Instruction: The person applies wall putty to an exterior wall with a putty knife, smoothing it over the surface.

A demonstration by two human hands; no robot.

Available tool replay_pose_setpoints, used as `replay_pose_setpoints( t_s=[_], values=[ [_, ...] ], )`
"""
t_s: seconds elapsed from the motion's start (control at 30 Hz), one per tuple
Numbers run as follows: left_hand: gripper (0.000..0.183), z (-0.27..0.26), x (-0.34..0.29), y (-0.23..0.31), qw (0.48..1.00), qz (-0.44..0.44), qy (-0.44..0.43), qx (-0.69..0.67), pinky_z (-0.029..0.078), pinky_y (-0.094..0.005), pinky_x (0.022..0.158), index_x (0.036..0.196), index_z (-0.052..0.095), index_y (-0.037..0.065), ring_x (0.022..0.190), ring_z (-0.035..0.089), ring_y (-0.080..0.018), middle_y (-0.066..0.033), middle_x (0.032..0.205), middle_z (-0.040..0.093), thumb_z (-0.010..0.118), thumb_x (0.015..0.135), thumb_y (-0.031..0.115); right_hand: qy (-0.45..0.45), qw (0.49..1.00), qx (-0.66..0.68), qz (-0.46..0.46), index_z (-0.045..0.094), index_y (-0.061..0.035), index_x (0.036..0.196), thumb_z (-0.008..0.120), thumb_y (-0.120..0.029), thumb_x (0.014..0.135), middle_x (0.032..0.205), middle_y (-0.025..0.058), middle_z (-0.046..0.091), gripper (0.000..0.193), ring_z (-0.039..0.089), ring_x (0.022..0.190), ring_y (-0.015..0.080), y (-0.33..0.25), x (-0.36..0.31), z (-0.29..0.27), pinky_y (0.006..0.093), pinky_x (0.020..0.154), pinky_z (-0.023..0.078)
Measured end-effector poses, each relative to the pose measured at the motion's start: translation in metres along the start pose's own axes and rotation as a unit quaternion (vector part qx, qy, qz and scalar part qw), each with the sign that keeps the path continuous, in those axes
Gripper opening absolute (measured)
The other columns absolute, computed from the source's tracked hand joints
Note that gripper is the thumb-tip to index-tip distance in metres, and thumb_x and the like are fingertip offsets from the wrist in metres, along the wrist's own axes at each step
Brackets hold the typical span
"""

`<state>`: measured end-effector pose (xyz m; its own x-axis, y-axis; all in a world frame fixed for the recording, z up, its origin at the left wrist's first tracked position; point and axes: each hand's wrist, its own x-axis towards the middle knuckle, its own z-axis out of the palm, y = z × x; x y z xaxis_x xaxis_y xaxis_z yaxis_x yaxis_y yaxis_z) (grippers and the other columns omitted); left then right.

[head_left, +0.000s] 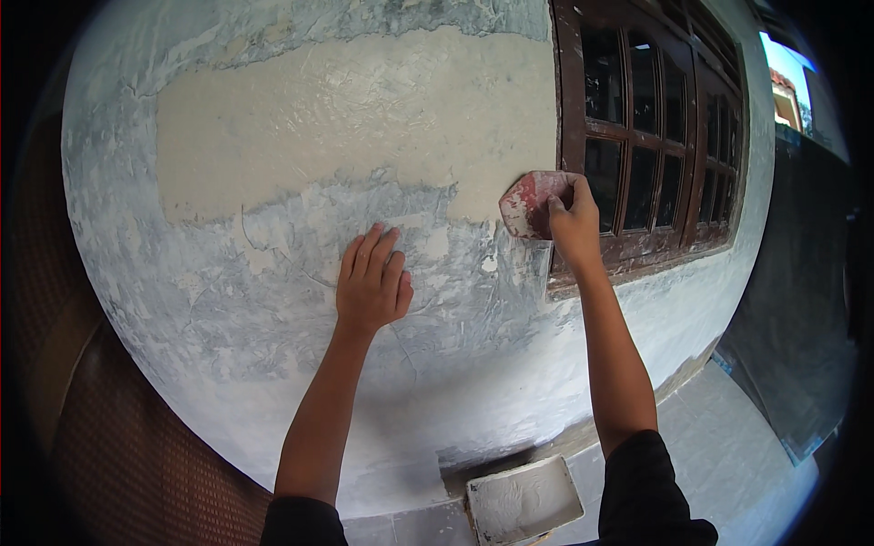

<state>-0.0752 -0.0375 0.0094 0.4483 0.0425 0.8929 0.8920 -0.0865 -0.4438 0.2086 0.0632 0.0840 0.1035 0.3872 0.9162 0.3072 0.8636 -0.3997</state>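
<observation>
My right hand (pixel 575 223) pinches a flat red putty spreader (pixel 526 206) between thumb and fingers. Dried pale filler smears its angular face, which lies against or very close to the wall beside the window frame's lower left corner. Lower and further left, my left hand (pixel 371 284) rests with outstretched fingers on the rough grey-white wall (pixel 300 318) and holds nothing. Above both hands spreads a broad patch of smooth cream filler (pixel 364 109), shiny in places. Its lower edge is ragged, and the spreader is at its right end.
A brown wooden window (pixel 628 136) with dark panes stands to the right. Below, a rectangular tray (pixel 525 500) of whitish filler sits on the grey tiled floor (pixel 706 455) by the wall's foot. Brown woven-looking material (pixel 137 455) lies at lower left, a dark panel (pixel 783 291) at far right.
</observation>
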Motion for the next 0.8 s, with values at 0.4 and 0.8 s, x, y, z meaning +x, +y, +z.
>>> replay_pose_setpoints(
  t_s=[0.4, 0.8],
  values=[
    [0.025, 0.0, 0.0, 0.0, 1.0, 0.005, 0.008, 0.004, 0.037, -0.0514, 0.104, 0.106, 0.053, 0.004, 0.125, 0.051, -0.0368, -0.017, 0.128, 0.056, 0.053, 0.084, 0.016, 0.018, 0.989, 0.111, 0.098, 0.056, 0.0023, 0.11, 0.056, 0.0, 0.086, 0.096, 0.0133, 0.064, 0.023, 0.061, 0.087, 0.0205, 0.012, -0.012, 0.0, 0.0317, 0.083, 0.047],
    [0.023, 0.001, -0.002, 0.0, 1.0, 0.001, 0.003, 0.008, 0.037, -0.0513, 0.104, 0.103, 0.055, 0.004, 0.126, 0.05, -0.0366, -0.0168, 0.128, 0.056, 0.054, 0.084, 0.016, 0.04, 0.977, 0.156, 0.136, 0.054, 0.0013, 0.108, 0.055, 0.002, 0.085, 0.094, 0.0091, 0.059, 0.023, 0.055, 0.086, 0.0157, 0.003, -0.038, 0.028, 0.0298, 0.083, 0.045]
  ],
)
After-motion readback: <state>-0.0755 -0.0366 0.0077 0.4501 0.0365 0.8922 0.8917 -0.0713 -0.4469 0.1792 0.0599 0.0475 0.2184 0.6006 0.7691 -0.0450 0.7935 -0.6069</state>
